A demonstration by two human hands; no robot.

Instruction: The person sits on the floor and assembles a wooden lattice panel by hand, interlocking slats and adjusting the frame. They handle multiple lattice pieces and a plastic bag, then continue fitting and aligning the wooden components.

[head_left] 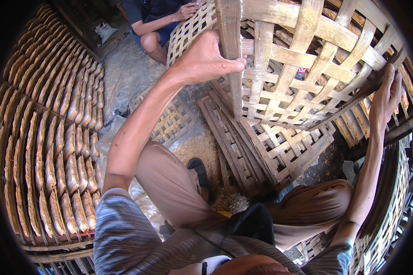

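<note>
A large woven bamboo tray (235,94) with a wooden frame is raised and tilted in front of me. My left hand (211,57) grips its left frame bar, the thumb on the near side and the other fingers partly hidden behind the wood. At the opposite edge, my right hand (387,94) holds the frame with its fingers lying along the bar; its thumb is hard to see. Beneath the raised tray, a stack of similar framed trays (291,149) rests at an angle between my knees.
Racks on the left carry many rows of brown-and-white slabs (62,137). Another woven tray (172,117) lies on the floor among plastic sheets and sawdust-like crumbs. Ahead sits another person (158,23) with a hand at a lattice tray (190,36). More trays (390,201) stand at right.
</note>
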